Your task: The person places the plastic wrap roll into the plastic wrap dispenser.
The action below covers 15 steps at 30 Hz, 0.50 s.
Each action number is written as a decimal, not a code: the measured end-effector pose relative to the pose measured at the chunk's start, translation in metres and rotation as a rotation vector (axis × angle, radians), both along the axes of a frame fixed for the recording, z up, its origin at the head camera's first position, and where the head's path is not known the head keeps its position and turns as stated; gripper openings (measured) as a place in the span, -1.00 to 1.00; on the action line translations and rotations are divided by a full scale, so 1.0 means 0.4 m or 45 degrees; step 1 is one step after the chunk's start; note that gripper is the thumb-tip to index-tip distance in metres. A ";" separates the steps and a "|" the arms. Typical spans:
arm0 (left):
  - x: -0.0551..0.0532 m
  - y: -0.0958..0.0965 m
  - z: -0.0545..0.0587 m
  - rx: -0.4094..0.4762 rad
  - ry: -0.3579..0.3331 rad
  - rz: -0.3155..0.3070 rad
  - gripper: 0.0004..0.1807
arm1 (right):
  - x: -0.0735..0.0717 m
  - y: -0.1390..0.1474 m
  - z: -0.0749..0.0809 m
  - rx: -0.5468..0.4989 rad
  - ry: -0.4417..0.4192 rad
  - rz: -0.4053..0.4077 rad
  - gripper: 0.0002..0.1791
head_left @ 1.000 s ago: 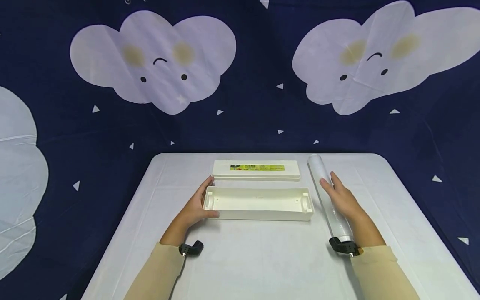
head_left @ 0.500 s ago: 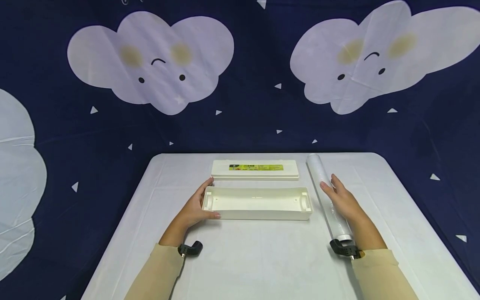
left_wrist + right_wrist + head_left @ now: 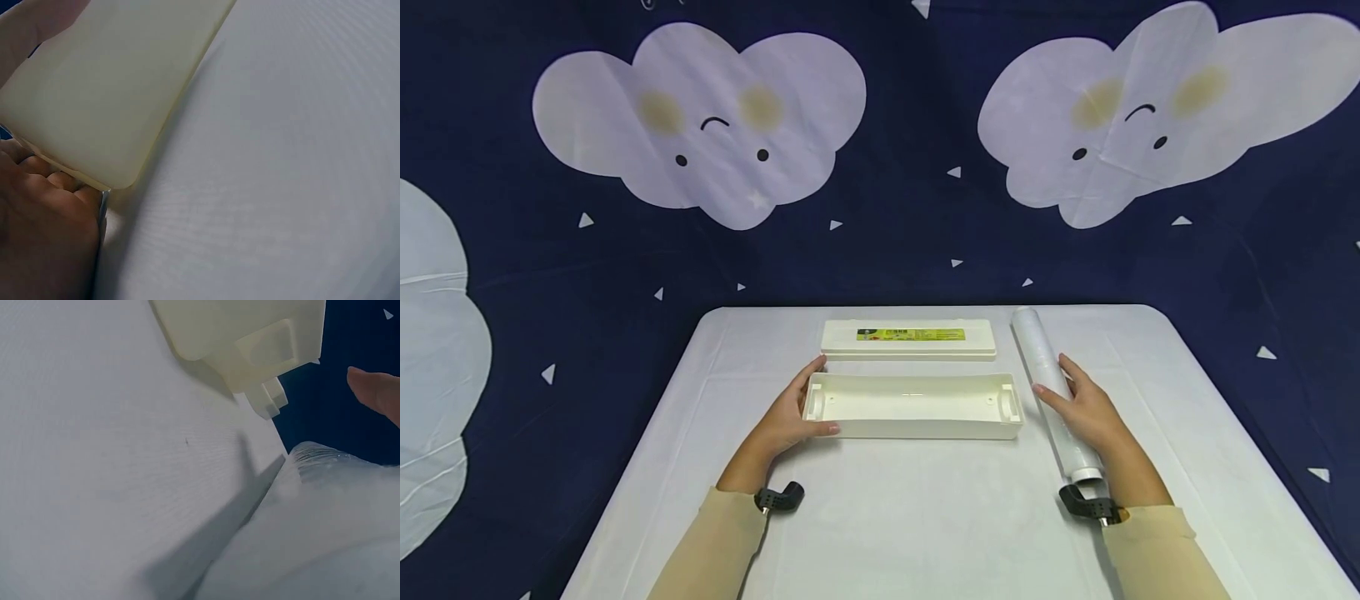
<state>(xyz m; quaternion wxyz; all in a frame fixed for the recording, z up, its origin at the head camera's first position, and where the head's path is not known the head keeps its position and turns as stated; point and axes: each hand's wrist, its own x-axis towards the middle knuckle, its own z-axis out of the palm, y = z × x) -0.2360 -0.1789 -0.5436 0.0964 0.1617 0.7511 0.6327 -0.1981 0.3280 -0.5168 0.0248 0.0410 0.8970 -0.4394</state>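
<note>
In the head view, a long cream plastic box [image 3: 917,430] lies with its hollow side up, mid-table. My left hand [image 3: 784,423] grips its left end, thumb on the front wall and fingers round the back. The left wrist view shows the box's wall [image 3: 112,81] between thumb and fingers. To the right lies a roll of cling film [image 3: 1036,337], slanting towards me. Over it is my right hand [image 3: 1088,410], fingers spread, thumb reaching across to the roll's left side. In the right wrist view the thumb [image 3: 378,394] stands apart from the film [image 3: 337,487].
Behind the box lies a matching cream lid [image 3: 910,348] with a yellow-green label. The white tabletop [image 3: 925,517] ends at a dark blue cloth [image 3: 910,250] printed with clouds. A cream plastic end with a tab [image 3: 265,397] shows in the right wrist view.
My right hand has shifted slightly nearer to me, and its thumb now reaches further left across the roll. The left hand stays on the box. The view has drifted slightly.
</note>
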 end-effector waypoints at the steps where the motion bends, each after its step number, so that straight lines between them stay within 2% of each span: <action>1: 0.000 0.000 0.000 0.003 -0.002 0.002 0.39 | 0.000 0.001 -0.001 -0.002 0.005 -0.001 0.12; 15: -0.001 -0.003 -0.002 0.014 -0.001 -0.004 0.40 | 0.002 0.009 -0.008 0.028 0.039 0.016 0.06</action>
